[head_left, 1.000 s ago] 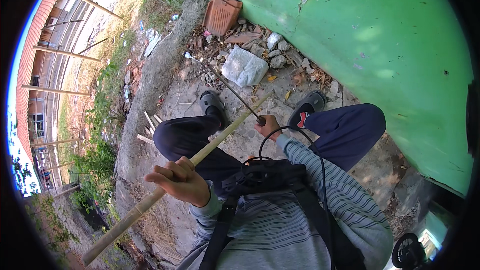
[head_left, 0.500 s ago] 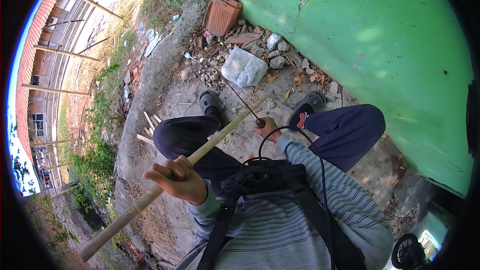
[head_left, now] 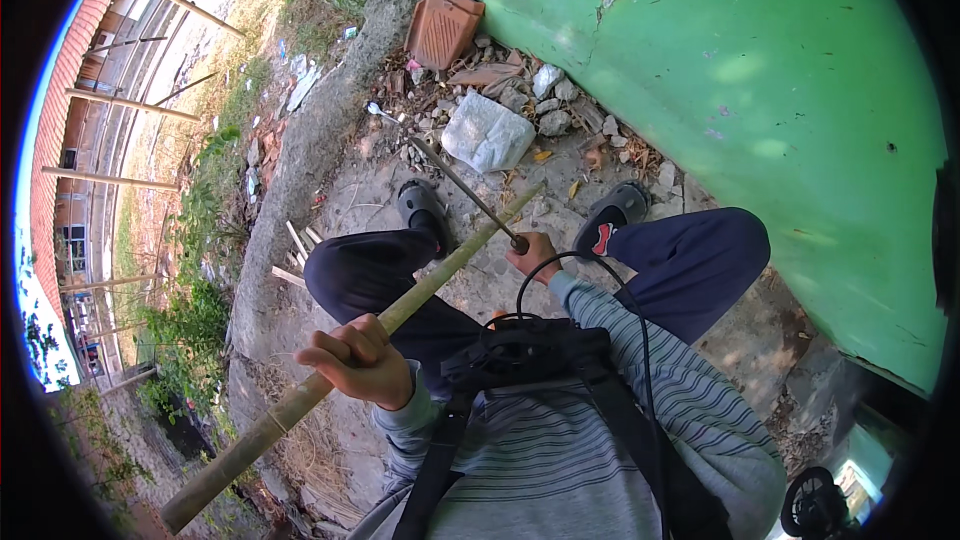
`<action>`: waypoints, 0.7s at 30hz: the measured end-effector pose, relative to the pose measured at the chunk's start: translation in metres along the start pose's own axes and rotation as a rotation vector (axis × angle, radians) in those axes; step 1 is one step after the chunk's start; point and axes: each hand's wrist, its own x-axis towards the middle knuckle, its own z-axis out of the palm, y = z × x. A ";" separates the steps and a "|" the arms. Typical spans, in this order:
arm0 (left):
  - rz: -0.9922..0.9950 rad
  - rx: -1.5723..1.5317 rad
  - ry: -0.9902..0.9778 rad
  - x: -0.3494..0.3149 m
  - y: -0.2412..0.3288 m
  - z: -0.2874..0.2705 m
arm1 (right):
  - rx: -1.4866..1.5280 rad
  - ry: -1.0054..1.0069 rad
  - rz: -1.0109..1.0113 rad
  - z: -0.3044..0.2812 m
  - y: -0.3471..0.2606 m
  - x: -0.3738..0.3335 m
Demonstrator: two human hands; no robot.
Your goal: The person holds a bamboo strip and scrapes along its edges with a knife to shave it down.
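Observation:
My left hand [head_left: 362, 364] is wrapped round a pale yellow-green bamboo pole [head_left: 430, 287]. The pole slants from the lower left up across my left leg, its far end over the concrete between my feet. In my right hand [head_left: 538, 254] is the dark handle of a machete [head_left: 467, 191], its long narrow blade pointing up and left over the ground. Near the handle the blade crosses close to the pole's upper part; whether they touch I cannot tell. The right fingers are closed and partly hidden from above.
A white block-like bundle [head_left: 488, 133] lies ahead among rubble, with an orange-brown roof tile [head_left: 445, 27] behind it. A green wall [head_left: 760, 90] runs along the right, a low concrete kerb [head_left: 300, 150] along the left. Light cut strips [head_left: 289, 277] lie beside my left knee.
The machete has turned in my right hand, so its blade shows wider than before. My left hand and the pole's near end have shifted slightly to the right.

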 end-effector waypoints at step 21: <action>0.095 -0.236 -0.045 0.023 -0.009 0.000 | -0.003 -0.008 -0.006 -0.016 0.013 0.009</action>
